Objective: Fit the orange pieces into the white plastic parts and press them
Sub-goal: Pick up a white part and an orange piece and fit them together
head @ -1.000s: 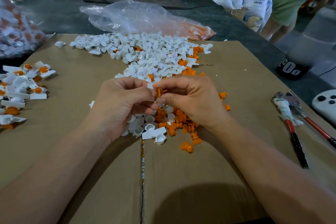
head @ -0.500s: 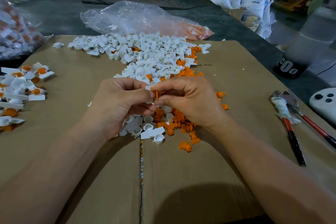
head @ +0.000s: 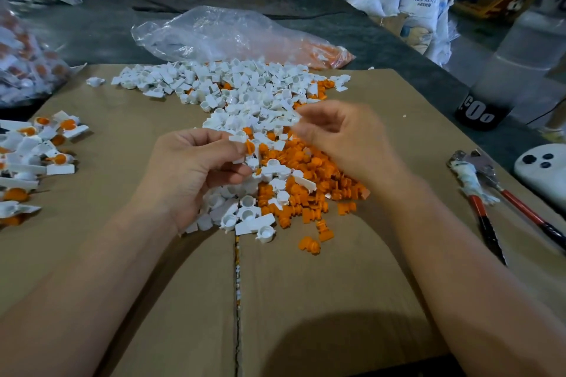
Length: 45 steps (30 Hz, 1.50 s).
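My left hand (head: 196,171) pinches a white plastic part with an orange piece (head: 248,147) seated in it, held just above the middle of the heap. My right hand (head: 346,141) is blurred and hovers to the right and a little farther away, its finger and thumb apart over the white parts, with nothing visibly held. Loose white parts (head: 245,86) spread across the far half of the cardboard (head: 306,285). Loose orange pieces (head: 309,174) lie heaped under and between my hands.
Assembled white-and-orange parts (head: 36,150) lie at the left edge. A clear plastic bag (head: 229,34) lies behind the heap, another filled bag (head: 21,58) at far left. Red-handled pliers (head: 490,202), a white device (head: 542,171) and a dark-based container (head: 490,95) sit at right.
My right hand let go of the orange piece and moved up and right, away from my left hand. The left hand keeps the white part with the orange piece in it.
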Each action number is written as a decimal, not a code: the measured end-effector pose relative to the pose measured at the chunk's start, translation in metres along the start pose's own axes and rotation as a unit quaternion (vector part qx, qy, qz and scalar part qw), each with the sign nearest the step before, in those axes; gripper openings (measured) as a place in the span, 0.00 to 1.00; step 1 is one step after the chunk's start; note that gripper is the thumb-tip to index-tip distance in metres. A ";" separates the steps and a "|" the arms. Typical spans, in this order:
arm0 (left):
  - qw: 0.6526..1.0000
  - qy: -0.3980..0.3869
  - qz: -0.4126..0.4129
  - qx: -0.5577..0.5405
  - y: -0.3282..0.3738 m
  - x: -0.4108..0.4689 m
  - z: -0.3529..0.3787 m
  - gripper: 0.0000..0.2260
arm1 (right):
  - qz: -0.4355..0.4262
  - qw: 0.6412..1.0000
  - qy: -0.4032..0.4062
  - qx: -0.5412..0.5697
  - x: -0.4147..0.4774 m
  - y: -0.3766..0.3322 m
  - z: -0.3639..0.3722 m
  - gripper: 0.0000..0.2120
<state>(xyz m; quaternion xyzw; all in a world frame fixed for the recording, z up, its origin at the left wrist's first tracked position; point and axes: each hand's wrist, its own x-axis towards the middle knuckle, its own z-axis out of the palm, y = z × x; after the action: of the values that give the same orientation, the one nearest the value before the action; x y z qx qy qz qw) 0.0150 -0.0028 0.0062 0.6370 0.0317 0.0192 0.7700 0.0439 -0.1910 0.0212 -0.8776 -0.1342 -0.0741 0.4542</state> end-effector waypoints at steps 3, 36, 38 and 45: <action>1.000 0.001 0.004 -0.004 0.001 0.000 0.000 0.04 | 0.100 0.982 0.018 -0.158 0.009 0.016 -0.024 0.22; 1.000 -0.004 0.012 -0.009 -0.002 -0.001 0.001 0.04 | 0.194 0.952 0.011 -0.235 0.023 0.030 -0.017 0.25; 1.000 -0.005 0.011 -0.007 -0.002 -0.001 0.001 0.04 | 0.164 0.963 0.046 -0.209 0.021 0.027 -0.025 0.28; 1.000 -0.002 0.008 -0.015 0.000 -0.002 0.000 0.10 | 0.285 0.914 -0.048 -0.285 0.014 0.050 -0.067 0.35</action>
<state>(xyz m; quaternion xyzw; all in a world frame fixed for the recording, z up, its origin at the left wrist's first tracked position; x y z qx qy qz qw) 0.0132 -0.0034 0.0061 0.6257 0.0250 0.0241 0.7793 0.0717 -0.2713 0.0247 -0.9732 0.1273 0.0658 0.1797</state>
